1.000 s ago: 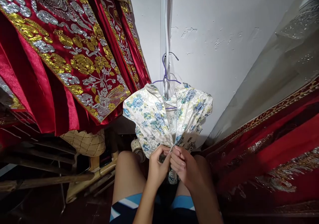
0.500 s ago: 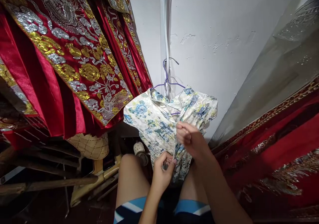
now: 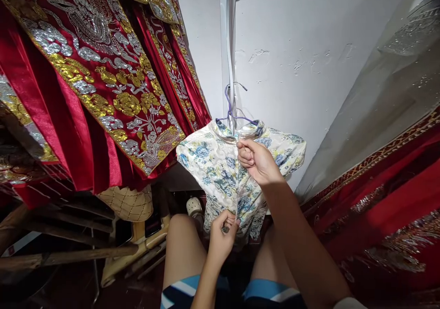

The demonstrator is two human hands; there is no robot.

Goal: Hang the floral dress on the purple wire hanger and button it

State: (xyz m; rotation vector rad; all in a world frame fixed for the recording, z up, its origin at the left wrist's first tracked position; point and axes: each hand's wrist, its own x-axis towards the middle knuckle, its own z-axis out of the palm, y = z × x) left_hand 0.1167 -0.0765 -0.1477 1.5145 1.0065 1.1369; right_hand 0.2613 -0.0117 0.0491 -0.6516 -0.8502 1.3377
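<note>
1. Blouse [image 3: 215, 173], floral and stand-collared, hangs on the purple wire hanger [image 3: 230, 109], body falling below it; the hanger likely serves to spread the shoulders.
2. My right hand [image 3: 257, 161]: just below the hanger, thumb and forefinger pinched together on the front closure [image 3: 237, 190] near the collar [image 3: 223, 131]; whether cloth or a zip pull, I cannot tell.
3. My left hand [image 3: 224, 235]: well below the hanger, fingers clamped on that closure lower down, probably to hold the front straight and taut.
4. Look: white ground, blue roses, yellow touches, short sleeves, front edges meeting.
5. Left of the hanger: red satin garment [image 3: 132, 105], gold and silver sequins.
</note>
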